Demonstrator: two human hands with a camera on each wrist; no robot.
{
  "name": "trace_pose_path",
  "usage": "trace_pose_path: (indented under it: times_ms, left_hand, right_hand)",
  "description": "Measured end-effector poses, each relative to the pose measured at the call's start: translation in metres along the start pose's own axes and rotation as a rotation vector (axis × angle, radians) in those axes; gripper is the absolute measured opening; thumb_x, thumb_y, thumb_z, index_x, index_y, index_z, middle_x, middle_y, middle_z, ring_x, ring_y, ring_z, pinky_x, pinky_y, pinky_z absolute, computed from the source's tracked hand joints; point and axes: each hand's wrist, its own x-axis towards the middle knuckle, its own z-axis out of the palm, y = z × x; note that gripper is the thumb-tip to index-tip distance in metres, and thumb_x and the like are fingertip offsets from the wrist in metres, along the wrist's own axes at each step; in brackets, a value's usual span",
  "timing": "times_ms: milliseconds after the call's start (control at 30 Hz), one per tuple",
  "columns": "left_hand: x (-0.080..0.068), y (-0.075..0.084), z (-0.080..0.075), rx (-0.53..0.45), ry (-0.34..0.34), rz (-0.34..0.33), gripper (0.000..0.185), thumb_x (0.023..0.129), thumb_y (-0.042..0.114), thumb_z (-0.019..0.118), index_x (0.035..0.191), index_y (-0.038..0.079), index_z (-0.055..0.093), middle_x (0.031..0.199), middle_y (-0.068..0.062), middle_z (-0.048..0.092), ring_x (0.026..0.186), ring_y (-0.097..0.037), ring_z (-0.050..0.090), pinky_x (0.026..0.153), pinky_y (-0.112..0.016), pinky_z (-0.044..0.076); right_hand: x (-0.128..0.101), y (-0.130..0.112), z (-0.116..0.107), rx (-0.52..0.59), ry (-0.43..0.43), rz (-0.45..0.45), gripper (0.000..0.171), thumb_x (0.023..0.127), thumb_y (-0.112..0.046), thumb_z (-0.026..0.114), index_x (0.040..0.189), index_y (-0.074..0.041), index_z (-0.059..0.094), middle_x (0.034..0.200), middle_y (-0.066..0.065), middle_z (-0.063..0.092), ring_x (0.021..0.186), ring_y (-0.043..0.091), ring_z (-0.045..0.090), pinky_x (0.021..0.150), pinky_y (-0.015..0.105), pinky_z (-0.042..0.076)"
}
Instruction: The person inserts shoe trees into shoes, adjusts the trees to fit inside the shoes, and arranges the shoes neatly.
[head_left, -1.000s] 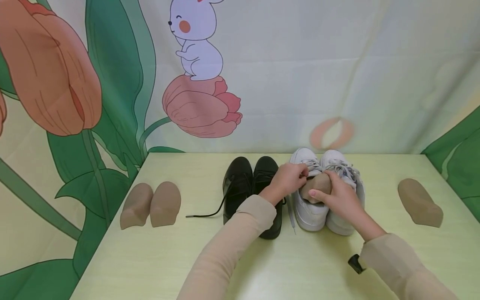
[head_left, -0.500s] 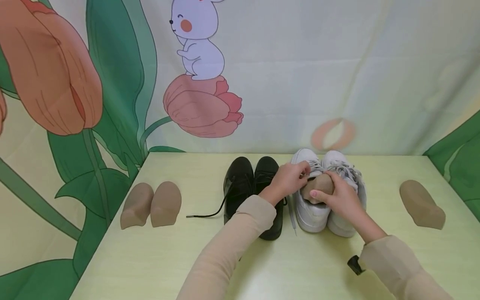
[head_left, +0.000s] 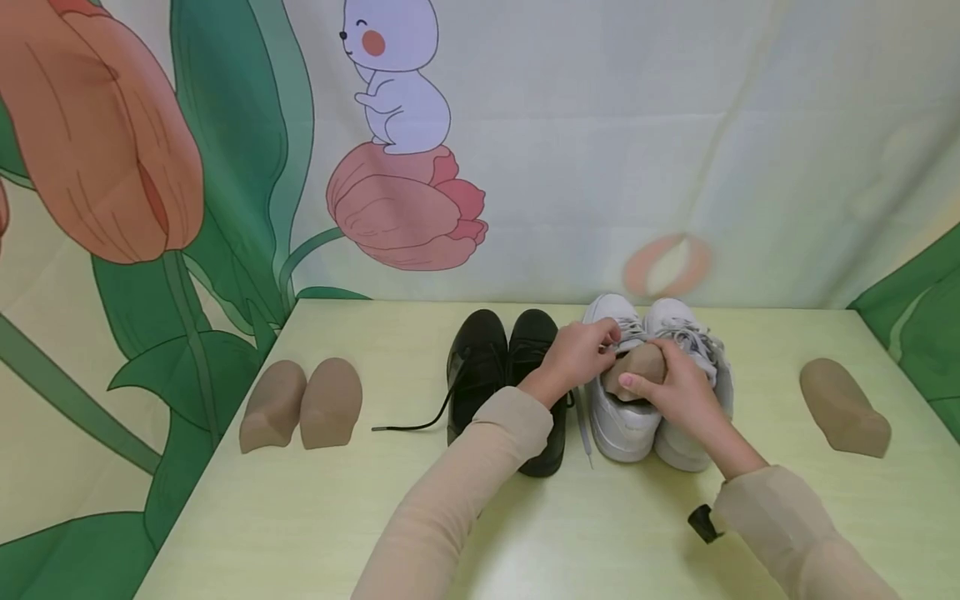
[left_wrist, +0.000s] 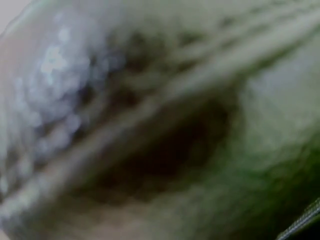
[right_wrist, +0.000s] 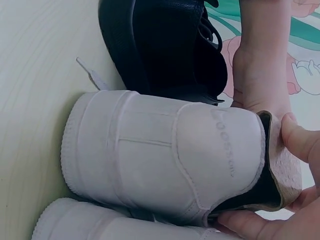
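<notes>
A pair of white sneakers stands side by side, toes toward the back. At the left white sneaker (head_left: 624, 429), my left hand (head_left: 577, 358) pinches the tongue by the laces with curled fingers. My right hand (head_left: 681, 387) grips a brown moulded shoe insert (head_left: 637, 367), thumb on its near side, fingers over its far right. The insert sits partly in that sneaker's opening; its front end is hidden inside. In the right wrist view, the insert (right_wrist: 286, 172) rises above the heel collar, and the thumb (right_wrist: 298, 137) presses on it. The left wrist view is a blur.
A pair of black shoes (head_left: 480, 367) stands left of the white ones, under my left forearm, one lace (head_left: 412, 428) trailing left. Two brown inserts (head_left: 330, 404) lie at the table's left, another insert (head_left: 843, 408) at the right. A printed cloth (head_left: 555, 167) hangs behind the table.
Almost nothing differs: both hands keep their hold at the left white sneaker, and the insert stays in its opening. The head view has shifted slightly.
</notes>
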Motion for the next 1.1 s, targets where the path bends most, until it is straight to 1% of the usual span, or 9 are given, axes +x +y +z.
trace_pose_path:
  times_ms: [167, 433, 500, 633, 733, 800, 967, 1033, 1100]
  left_hand:
    - [0.000, 0.000, 0.001, 0.010, -0.004, 0.013, 0.017, 0.086, 0.020, 0.054, 0.102, 0.019, 0.060, 0.097, 0.005, 0.066, 0.084, -0.009, 0.061, 0.071, -0.019, 0.046]
    - [0.001, 0.001, -0.002, 0.081, -0.037, 0.053, 0.026, 0.088, 0.024, 0.053, 0.113, 0.025, 0.061, 0.105, 0.008, 0.065, 0.088, -0.009, 0.062, 0.070, -0.019, 0.047]
    - [0.001, 0.002, -0.003, 0.100, -0.045, 0.054, 0.027, 0.088, 0.025, 0.053, 0.113, 0.026, 0.061, 0.106, 0.009, 0.064, 0.089, -0.009, 0.062, 0.072, -0.019, 0.047]
    - [0.000, 0.004, -0.003, 0.127, -0.064, 0.031, 0.027, 0.088, 0.029, 0.053, 0.113, 0.028, 0.061, 0.106, 0.010, 0.064, 0.090, -0.009, 0.062, 0.071, -0.021, 0.048]
    - [0.000, 0.006, -0.002, 0.189, -0.072, 0.023, 0.027, 0.088, 0.033, 0.052, 0.113, 0.031, 0.060, 0.107, 0.012, 0.063, 0.091, -0.009, 0.061, 0.070, -0.023, 0.049]
    - [0.000, 0.008, -0.002, 0.252, -0.073, 0.030, 0.026, 0.088, 0.035, 0.051, 0.111, 0.031, 0.061, 0.107, 0.013, 0.063, 0.091, -0.008, 0.060, 0.070, -0.024, 0.049]
    - [0.003, 0.014, -0.005, 0.410, -0.079, 0.089, 0.021, 0.091, 0.034, 0.046, 0.103, 0.029, 0.062, 0.105, 0.013, 0.061, 0.085, -0.007, 0.060, 0.065, -0.025, 0.050]
    - [0.004, 0.016, -0.006, 0.428, -0.093, 0.096, 0.019, 0.091, 0.032, 0.045, 0.100, 0.028, 0.062, 0.103, 0.012, 0.061, 0.083, -0.007, 0.060, 0.063, -0.026, 0.050]
    - [0.006, 0.017, -0.005, 0.403, -0.112, 0.077, 0.018, 0.092, 0.031, 0.045, 0.096, 0.026, 0.062, 0.098, 0.011, 0.061, 0.081, -0.007, 0.059, 0.063, -0.025, 0.049]
  right_hand:
    - [0.001, 0.002, 0.000, -0.014, 0.009, -0.004, 0.078, 0.079, -0.044, 0.061, 0.132, 0.005, 0.031, 0.133, 0.028, 0.034, 0.119, 0.044, 0.034, 0.092, 0.056, 0.031]
    - [-0.001, -0.002, -0.002, -0.064, 0.016, 0.017, 0.078, 0.077, -0.047, 0.061, 0.133, 0.000, 0.033, 0.134, 0.025, 0.035, 0.117, 0.044, 0.037, 0.088, 0.056, 0.034]
    - [-0.001, -0.003, -0.002, -0.067, 0.012, 0.014, 0.078, 0.077, -0.048, 0.061, 0.133, -0.001, 0.033, 0.134, 0.024, 0.035, 0.117, 0.043, 0.038, 0.088, 0.056, 0.034]
    - [-0.003, -0.003, -0.004, -0.076, 0.002, 0.003, 0.078, 0.078, -0.047, 0.060, 0.133, -0.001, 0.033, 0.134, 0.024, 0.036, 0.117, 0.043, 0.038, 0.088, 0.056, 0.034]
    - [-0.005, -0.003, -0.005, -0.083, -0.001, -0.011, 0.077, 0.078, -0.048, 0.060, 0.133, -0.001, 0.033, 0.133, 0.024, 0.037, 0.116, 0.042, 0.040, 0.088, 0.055, 0.035]
    - [-0.005, -0.003, -0.005, -0.082, 0.000, -0.017, 0.077, 0.078, -0.048, 0.060, 0.133, -0.001, 0.034, 0.133, 0.024, 0.038, 0.116, 0.042, 0.040, 0.088, 0.055, 0.035]
    - [-0.006, -0.002, -0.005, -0.075, 0.003, -0.027, 0.076, 0.078, -0.048, 0.060, 0.133, -0.002, 0.034, 0.133, 0.023, 0.038, 0.117, 0.041, 0.039, 0.089, 0.054, 0.034]
    - [-0.006, -0.002, -0.006, -0.073, 0.004, -0.029, 0.076, 0.078, -0.047, 0.060, 0.132, -0.002, 0.034, 0.132, 0.023, 0.039, 0.117, 0.041, 0.040, 0.089, 0.054, 0.035]
    - [-0.006, -0.002, -0.006, -0.074, 0.007, -0.031, 0.075, 0.077, -0.047, 0.061, 0.132, -0.002, 0.035, 0.132, 0.023, 0.040, 0.116, 0.042, 0.040, 0.089, 0.054, 0.035]
